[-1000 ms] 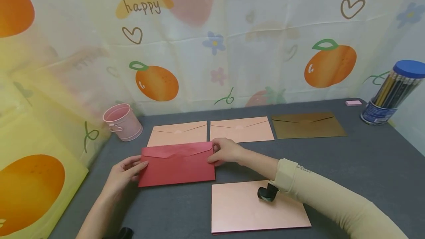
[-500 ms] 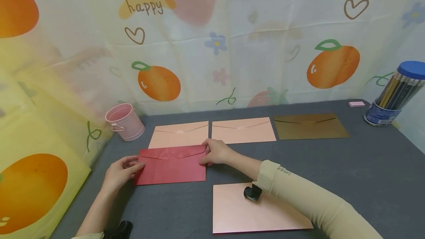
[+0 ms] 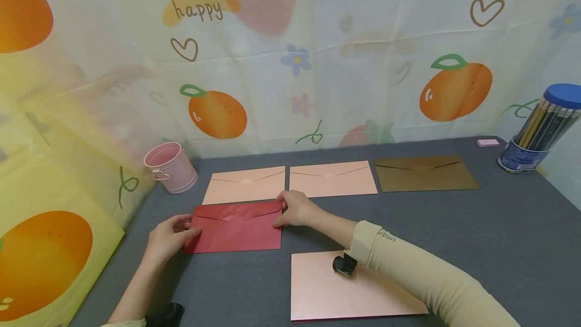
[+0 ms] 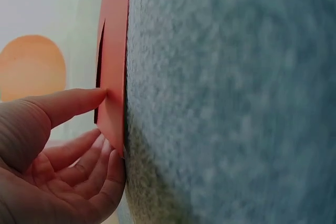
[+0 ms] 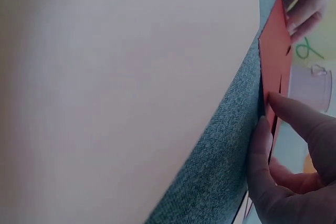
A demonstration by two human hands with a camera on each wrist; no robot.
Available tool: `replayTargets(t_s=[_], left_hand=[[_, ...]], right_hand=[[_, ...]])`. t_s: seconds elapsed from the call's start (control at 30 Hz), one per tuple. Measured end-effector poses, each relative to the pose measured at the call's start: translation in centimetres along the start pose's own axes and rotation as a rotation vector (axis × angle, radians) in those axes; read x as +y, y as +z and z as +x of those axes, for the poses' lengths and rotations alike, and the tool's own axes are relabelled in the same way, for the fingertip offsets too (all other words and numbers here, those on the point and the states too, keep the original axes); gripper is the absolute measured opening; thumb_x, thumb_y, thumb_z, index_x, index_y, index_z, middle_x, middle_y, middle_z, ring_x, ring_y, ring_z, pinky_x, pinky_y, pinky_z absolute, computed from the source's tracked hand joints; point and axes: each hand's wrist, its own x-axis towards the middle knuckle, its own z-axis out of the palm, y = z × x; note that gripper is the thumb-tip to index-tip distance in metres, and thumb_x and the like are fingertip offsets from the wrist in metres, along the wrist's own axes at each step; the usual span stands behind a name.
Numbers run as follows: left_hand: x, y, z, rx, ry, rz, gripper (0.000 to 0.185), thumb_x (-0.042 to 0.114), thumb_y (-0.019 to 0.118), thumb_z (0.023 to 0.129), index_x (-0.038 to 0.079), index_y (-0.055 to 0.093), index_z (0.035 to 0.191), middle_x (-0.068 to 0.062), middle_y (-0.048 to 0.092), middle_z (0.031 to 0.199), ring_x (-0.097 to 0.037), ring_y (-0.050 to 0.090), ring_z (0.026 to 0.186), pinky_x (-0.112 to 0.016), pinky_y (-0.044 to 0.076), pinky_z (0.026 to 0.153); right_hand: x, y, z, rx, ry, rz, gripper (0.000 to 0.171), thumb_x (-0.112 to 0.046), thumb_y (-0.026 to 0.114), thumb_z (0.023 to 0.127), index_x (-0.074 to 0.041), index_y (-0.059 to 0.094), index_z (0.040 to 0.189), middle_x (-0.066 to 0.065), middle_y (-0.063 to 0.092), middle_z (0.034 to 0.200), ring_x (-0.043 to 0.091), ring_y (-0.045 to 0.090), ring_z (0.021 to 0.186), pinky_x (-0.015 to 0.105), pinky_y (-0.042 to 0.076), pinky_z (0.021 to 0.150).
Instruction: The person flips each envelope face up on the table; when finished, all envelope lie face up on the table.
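A red envelope (image 3: 240,231), flap side up, lies low over the grey table in front of the two peach envelopes. My left hand (image 3: 167,238) pinches its left edge, thumb on the front face and fingers behind; the left wrist view shows this thumb (image 4: 79,100) pressed to the paper. At the upper right corner my right hand (image 3: 297,209) grips the envelope between thumb and fingers. In the right wrist view the red envelope (image 5: 275,51) stretches between both hands, its lower edge close to the tabletop.
Behind stand in a row a left peach envelope (image 3: 247,185), a right peach envelope (image 3: 333,180) and a brown envelope (image 3: 426,175). A stack of envelopes (image 3: 327,291) lies under my right forearm. Around the back are a pink bucket (image 3: 174,173), an eraser (image 3: 487,142) and a pencil tub (image 3: 526,150).
Both hands have shifted the red envelope left and slightly toward me, below the left peach envelope. Over the last half second it has barely moved; my left thumb has slid slightly inward.
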Motion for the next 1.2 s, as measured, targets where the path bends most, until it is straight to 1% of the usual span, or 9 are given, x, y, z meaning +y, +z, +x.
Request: replayTargets(t_s=[0.13, 0.27, 0.47, 0.6, 0.87, 0.97, 1.03, 1.1, 1.2], left_hand=[[0.3, 0.2, -0.1, 0.013, 0.009, 0.036, 0.054, 0.028, 0.072, 0.087, -0.006, 0.058, 0.126, -0.022, 0.066, 0.108, -0.034, 0.060, 0.099, -0.032, 0.048, 0.070], [0.4, 0.3, -0.2, 0.019, 0.010, 0.055, 0.054, 0.027, 0.073, 0.086, -0.006, 0.058, 0.125, -0.022, 0.065, 0.105, -0.033, 0.060, 0.096, -0.033, 0.047, 0.070], [0.9, 0.4, -0.4, 0.008, 0.000, 0.067, 0.056, 0.027, 0.073, 0.086, -0.008, 0.056, 0.126, -0.025, 0.064, 0.107, -0.036, 0.059, 0.097, -0.035, 0.048, 0.071], [1.0, 0.5, -0.4, 0.002, 0.015, 0.075, 0.057, 0.027, 0.073, 0.086, -0.009, 0.055, 0.126, -0.026, 0.064, 0.108, -0.037, 0.060, 0.098, -0.037, 0.048, 0.072], [0.9, 0.6, -0.3, -0.017, 0.022, 0.075, 0.058, 0.026, 0.074, 0.084, -0.009, 0.055, 0.126, -0.026, 0.063, 0.111, -0.036, 0.060, 0.098, -0.035, 0.049, 0.071], [0.9, 0.6, -0.3, -0.018, 0.026, 0.076, 0.058, 0.025, 0.074, 0.084, -0.009, 0.055, 0.127, -0.026, 0.063, 0.112, -0.037, 0.061, 0.099, -0.035, 0.049, 0.071], [0.9, 0.6, -0.3, -0.018, 0.032, 0.079, 0.058, 0.025, 0.074, 0.084, -0.009, 0.054, 0.127, -0.026, 0.062, 0.114, -0.038, 0.061, 0.100, -0.037, 0.050, 0.073], [1.0, 0.7, -0.4, -0.009, 0.052, 0.087, 0.059, 0.024, 0.074, 0.084, -0.009, 0.054, 0.128, -0.027, 0.061, 0.115, -0.039, 0.060, 0.102, -0.043, 0.051, 0.078], [1.5, 0.9, -0.7, 0.035, 0.110, 0.089, 0.056, 0.023, 0.074, 0.085, -0.009, 0.055, 0.128, -0.029, 0.060, 0.117, -0.041, 0.059, 0.104, -0.051, 0.049, 0.086]], right_hand=[[-0.1, 0.0, -0.1, 0.013, -0.013, -0.048, 0.051, -0.018, 0.084, 0.074, 0.001, 0.062, 0.116, 0.003, 0.053, 0.088, 0.014, 0.051, 0.078, 0.025, 0.045, 0.066], [-0.3, 0.0, -0.3, 0.016, -0.011, -0.071, 0.051, -0.019, 0.084, 0.075, 0.000, 0.062, 0.116, 0.004, 0.053, 0.090, 0.016, 0.049, 0.082, 0.028, 0.045, 0.070], [-0.3, 0.0, -0.3, 0.022, -0.007, -0.096, 0.054, -0.022, 0.085, 0.074, 0.000, 0.062, 0.118, 0.005, 0.054, 0.096, 0.017, 0.049, 0.087, 0.031, 0.046, 0.075], [-0.4, 0.0, -0.4, 0.030, -0.011, -0.102, 0.054, -0.022, 0.085, 0.075, 0.000, 0.062, 0.118, 0.007, 0.055, 0.098, 0.019, 0.050, 0.089, 0.032, 0.047, 0.076], [-0.4, 0.0, -0.6, 0.037, -0.023, -0.109, 0.054, -0.021, 0.084, 0.075, 0.001, 0.061, 0.119, 0.009, 0.054, 0.101, 0.021, 0.051, 0.093, 0.034, 0.047, 0.080], [-0.3, 0.0, -0.7, 0.038, -0.036, -0.109, 0.055, -0.021, 0.084, 0.075, 0.002, 0.061, 0.120, 0.011, 0.055, 0.105, 0.023, 0.052, 0.096, 0.036, 0.048, 0.083], [-0.2, -0.2, -0.8, 0.033, -0.044, -0.103, 0.056, -0.021, 0.084, 0.075, 0.002, 0.061, 0.121, 0.012, 0.055, 0.108, 0.025, 0.053, 0.100, 0.038, 0.048, 0.087], [0.1, -0.5, -0.8, 0.029, -0.053, -0.098, 0.057, -0.022, 0.084, 0.075, 0.002, 0.061, 0.122, 0.013, 0.057, 0.112, 0.027, 0.054, 0.106, 0.039, 0.047, 0.091], [0.7, -1.2, -1.1, 0.026, -0.056, -0.089, 0.057, -0.023, 0.084, 0.076, 0.000, 0.061, 0.123, 0.013, 0.059, 0.117, 0.029, 0.055, 0.112, 0.040, 0.046, 0.095]])
